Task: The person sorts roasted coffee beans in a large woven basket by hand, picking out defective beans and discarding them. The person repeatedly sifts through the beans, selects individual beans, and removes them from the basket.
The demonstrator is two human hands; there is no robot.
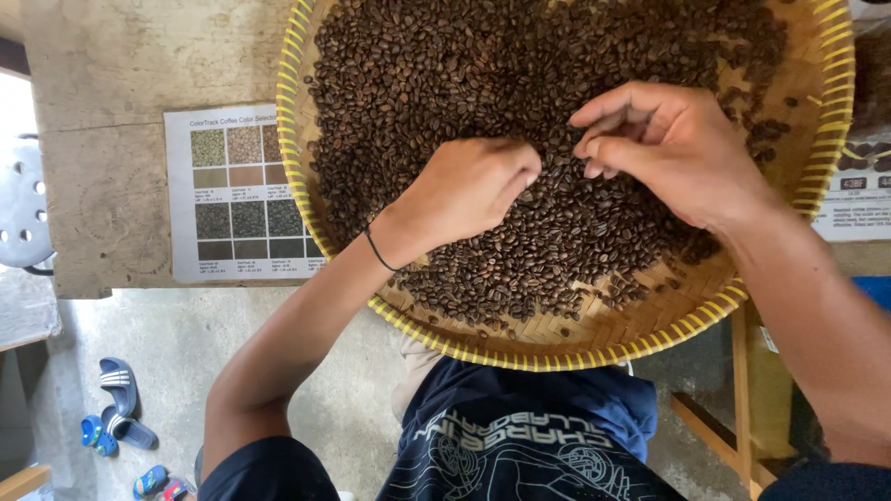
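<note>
With left hand fisted, contents hidden, on the beans, pinch singly with right hand, fingertips nearly closed, over the tray.

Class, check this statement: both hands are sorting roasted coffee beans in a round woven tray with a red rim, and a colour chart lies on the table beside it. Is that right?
Not quite. In the head view the woven tray has a yellow rim, not a red one. The rest holds: the left hand and the right hand are in the coffee beans, and the colour chart lies on the table beside the tray.
</note>
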